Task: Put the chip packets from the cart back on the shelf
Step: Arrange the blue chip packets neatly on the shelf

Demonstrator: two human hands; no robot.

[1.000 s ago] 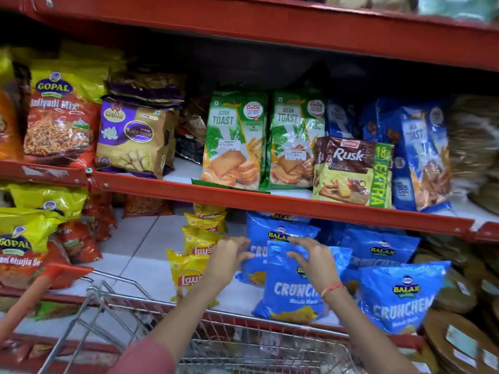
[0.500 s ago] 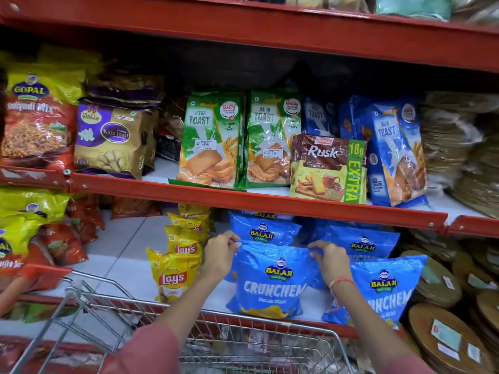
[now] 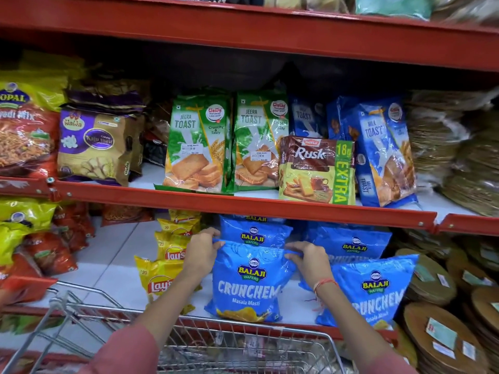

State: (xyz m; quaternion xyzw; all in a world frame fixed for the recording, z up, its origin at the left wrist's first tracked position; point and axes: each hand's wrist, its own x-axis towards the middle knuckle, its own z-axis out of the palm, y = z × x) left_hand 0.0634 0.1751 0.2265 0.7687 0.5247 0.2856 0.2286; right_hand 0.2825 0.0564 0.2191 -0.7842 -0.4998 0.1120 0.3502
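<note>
A blue Balaji Crunchem chip packet (image 3: 249, 286) stands upright at the front of the lower shelf (image 3: 113, 255). My left hand (image 3: 201, 251) pinches its top left corner and my right hand (image 3: 307, 259) pinches its top right corner. More blue Balaji packets (image 3: 255, 232) stand right behind it, and another blue packet (image 3: 378, 287) leans to its right. Yellow Lay's packets (image 3: 162, 282) stand in a row just left of my left forearm. The wire cart (image 3: 243, 344) is below my arms; what it holds is hard to make out.
The red shelf edge (image 3: 243, 205) runs just above my hands, with toast and rusk packs (image 3: 316, 168) on that upper shelf. Round flat packs (image 3: 437, 336) fill the lower right. Red and yellow snack bags (image 3: 32, 238) sit at the lower left, with bare white shelf between them and the Lay's.
The blue packet went from tilted and lower to upright on the shelf front. Both hands shifted to its top corners. The camera view moved slightly right.
</note>
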